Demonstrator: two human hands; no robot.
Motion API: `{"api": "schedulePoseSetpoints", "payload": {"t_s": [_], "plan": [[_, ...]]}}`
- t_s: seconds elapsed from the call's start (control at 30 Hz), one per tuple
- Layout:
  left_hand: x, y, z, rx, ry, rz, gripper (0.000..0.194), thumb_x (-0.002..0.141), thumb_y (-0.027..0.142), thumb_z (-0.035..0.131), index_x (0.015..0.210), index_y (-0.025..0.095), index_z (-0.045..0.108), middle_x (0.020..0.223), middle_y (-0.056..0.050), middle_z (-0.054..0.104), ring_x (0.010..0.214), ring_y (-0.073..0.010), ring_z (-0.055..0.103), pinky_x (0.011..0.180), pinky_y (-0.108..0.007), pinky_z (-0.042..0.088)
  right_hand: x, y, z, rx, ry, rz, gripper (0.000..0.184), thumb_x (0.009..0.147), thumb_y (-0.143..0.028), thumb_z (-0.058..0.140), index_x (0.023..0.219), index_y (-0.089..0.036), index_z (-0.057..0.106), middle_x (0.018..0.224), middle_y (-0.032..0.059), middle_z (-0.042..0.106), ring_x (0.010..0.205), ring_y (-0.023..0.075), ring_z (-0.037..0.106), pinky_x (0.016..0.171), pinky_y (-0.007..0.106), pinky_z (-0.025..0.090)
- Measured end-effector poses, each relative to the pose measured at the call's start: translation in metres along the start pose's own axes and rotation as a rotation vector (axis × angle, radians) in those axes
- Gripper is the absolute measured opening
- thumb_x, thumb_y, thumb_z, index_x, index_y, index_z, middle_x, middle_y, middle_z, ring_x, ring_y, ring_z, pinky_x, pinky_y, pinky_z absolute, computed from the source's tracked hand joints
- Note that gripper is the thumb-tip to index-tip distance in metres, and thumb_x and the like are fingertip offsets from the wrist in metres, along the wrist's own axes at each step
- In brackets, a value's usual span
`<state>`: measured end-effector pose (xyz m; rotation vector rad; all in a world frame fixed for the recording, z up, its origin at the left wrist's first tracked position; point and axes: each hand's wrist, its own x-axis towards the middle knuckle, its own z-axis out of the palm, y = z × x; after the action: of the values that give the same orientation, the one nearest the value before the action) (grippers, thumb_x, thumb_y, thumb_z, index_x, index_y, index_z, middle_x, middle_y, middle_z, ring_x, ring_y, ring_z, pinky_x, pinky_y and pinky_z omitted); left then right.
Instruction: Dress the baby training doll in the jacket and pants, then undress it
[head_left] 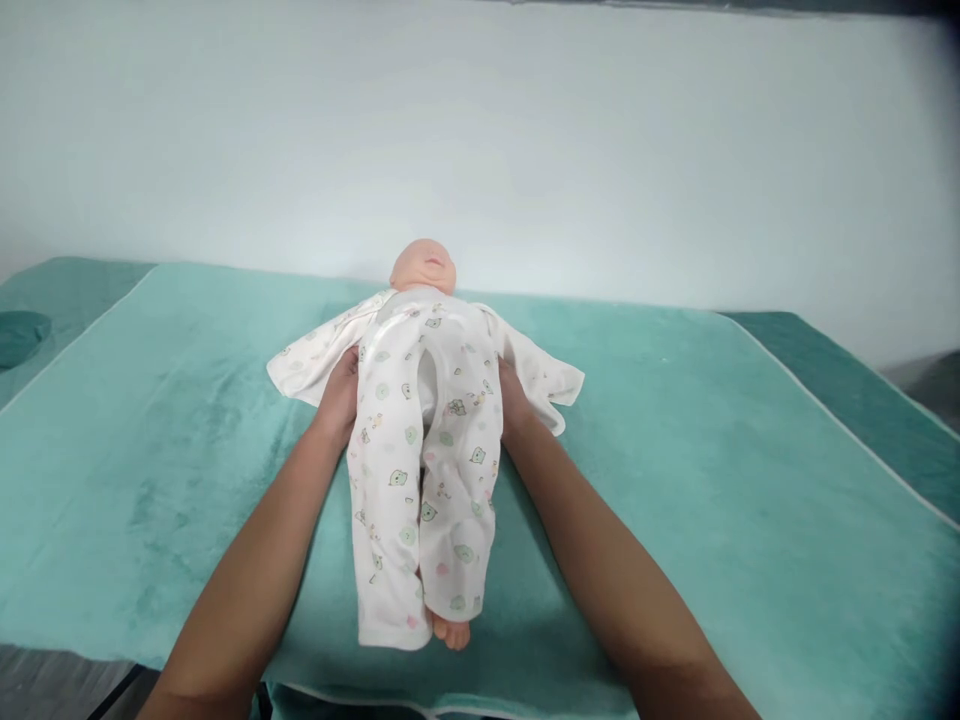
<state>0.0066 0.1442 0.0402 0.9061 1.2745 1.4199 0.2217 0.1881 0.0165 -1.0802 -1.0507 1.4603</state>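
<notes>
A baby doll [424, 268] lies on its back, head toward the wall, on a green cover. It wears a white long-sleeved top [541, 372] with both sleeves spread out flat. White split-crotch baby trousers [390, 470], printed with small green animals, cover its front from chest to feet. One bare foot [452, 632] sticks out of the right-hand leg; the other foot is hidden. My left hand [342, 392] is closed at the trousers' left edge by the hip. On the opposite edge my right hand [514, 402] grips too, its fingertips hidden behind the cloth.
The green cover [712, 500] spreads wide around the doll, with darker green cloth [847, 390] at the right. A white wall [480, 130] rises behind. At the far left lies a dark green rounded object [22, 338]. Grey floor [60, 685] shows at the lower left.
</notes>
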Motion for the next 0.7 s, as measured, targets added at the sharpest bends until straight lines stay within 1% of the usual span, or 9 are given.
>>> {"api": "schedulePoseSetpoints", "payload": {"t_s": [0.1, 0.17, 0.23, 0.33, 0.4, 0.47, 0.57, 0.63, 0.7], "plan": [[0.001, -0.004, -0.004, 0.03, 0.008, 0.032, 0.033, 0.072, 0.031, 0.072, 0.103, 0.019, 0.068, 0.11, -0.007, 0.075, 0.109, -0.0304, 0.066, 0.095, -0.043, 0.054, 0.001, -0.004, 0.002, 0.089, -0.033, 0.044, 0.047, 0.066, -0.057, 0.078, 0.1, -0.025, 0.07, 0.097, 0.0082, 0.078, 0.105, 0.0298, 0.069, 0.091, 0.043, 0.058], [0.001, -0.006, -0.006, 0.058, 0.011, 0.061, 0.032, 0.073, 0.031, 0.072, 0.102, 0.019, 0.068, 0.109, -0.006, 0.074, 0.11, -0.0304, 0.066, 0.096, -0.043, 0.053, 0.0, -0.005, 0.002, 0.118, -0.027, 0.041, 0.05, 0.063, -0.052, 0.081, 0.104, -0.026, 0.071, 0.1, 0.0061, 0.078, 0.105, 0.0296, 0.07, 0.092, 0.043, 0.058], [0.002, -0.008, -0.008, 0.081, 0.007, 0.098, 0.03, 0.074, 0.032, 0.072, 0.102, 0.02, 0.069, 0.108, -0.006, 0.074, 0.111, -0.0307, 0.065, 0.096, -0.043, 0.053, -0.001, -0.005, 0.003, 0.093, -0.02, 0.008, 0.049, 0.061, -0.047, 0.083, 0.104, -0.026, 0.072, 0.103, 0.0054, 0.078, 0.105, 0.0297, 0.07, 0.093, 0.042, 0.058], [0.005, -0.012, -0.011, 0.116, 0.012, 0.136, 0.032, 0.075, 0.038, 0.074, 0.102, 0.022, 0.07, 0.108, -0.005, 0.075, 0.113, -0.0311, 0.065, 0.098, -0.043, 0.052, -0.002, -0.004, 0.003, -0.053, 0.002, -0.093, 0.039, 0.07, -0.047, 0.079, 0.102, -0.026, 0.075, 0.104, 0.0064, 0.078, 0.102, 0.0295, 0.069, 0.09, 0.042, 0.058], [0.008, -0.015, -0.013, 0.147, 0.038, 0.149, 0.033, 0.074, 0.04, 0.076, 0.1, 0.021, 0.071, 0.107, -0.006, 0.076, 0.112, -0.0308, 0.065, 0.099, -0.043, 0.052, 0.0, -0.002, 0.001, -0.17, 0.073, -0.16, 0.032, 0.076, -0.046, 0.074, 0.1, -0.024, 0.076, 0.103, 0.0066, 0.078, 0.099, 0.0288, 0.067, 0.09, 0.043, 0.057], [0.011, -0.018, -0.013, 0.167, 0.074, 0.175, 0.033, 0.072, 0.04, 0.077, 0.1, 0.021, 0.071, 0.107, -0.006, 0.076, 0.111, -0.0296, 0.066, 0.101, -0.043, 0.051, 0.003, 0.001, -0.002, -0.268, 0.189, -0.241, 0.028, 0.081, -0.043, 0.069, 0.1, -0.023, 0.076, 0.102, 0.0057, 0.077, 0.097, 0.0271, 0.066, 0.092, 0.044, 0.054], [0.013, -0.021, -0.014, 0.189, 0.118, 0.242, 0.032, 0.075, 0.035, 0.075, 0.103, 0.021, 0.072, 0.111, -0.006, 0.076, 0.111, -0.0269, 0.067, 0.105, -0.041, 0.049, 0.009, 0.001, -0.008, -0.366, 0.34, -0.404, 0.023, 0.086, -0.041, 0.065, 0.1, -0.024, 0.074, 0.099, 0.0037, 0.074, 0.096, 0.0233, 0.065, 0.094, 0.041, 0.052], [0.013, -0.023, -0.014, 0.203, 0.158, 0.285, 0.029, 0.079, 0.031, 0.07, 0.106, 0.021, 0.072, 0.113, -0.007, 0.075, 0.109, -0.0252, 0.067, 0.105, -0.04, 0.049, 0.013, 0.001, -0.01, -0.403, 0.32, -0.48, 0.023, 0.087, -0.041, 0.065, 0.1, -0.025, 0.073, 0.1, 0.0031, 0.073, 0.096, 0.0217, 0.065, 0.093, 0.039, 0.052], [0.014, -0.023, -0.015, 0.242, 0.205, 0.341, 0.026, 0.084, 0.03, 0.065, 0.106, 0.021, 0.073, 0.112, -0.007, 0.075, 0.108, -0.024, 0.068, 0.103, -0.039, 0.05, 0.015, 0.0, -0.011, -0.418, 0.204, -0.482, 0.023, 0.088, -0.041, 0.064, 0.101, -0.025, 0.073, 0.103, 0.0031, 0.073, 0.098, 0.0215, 0.065, 0.094, 0.038, 0.051]]}}
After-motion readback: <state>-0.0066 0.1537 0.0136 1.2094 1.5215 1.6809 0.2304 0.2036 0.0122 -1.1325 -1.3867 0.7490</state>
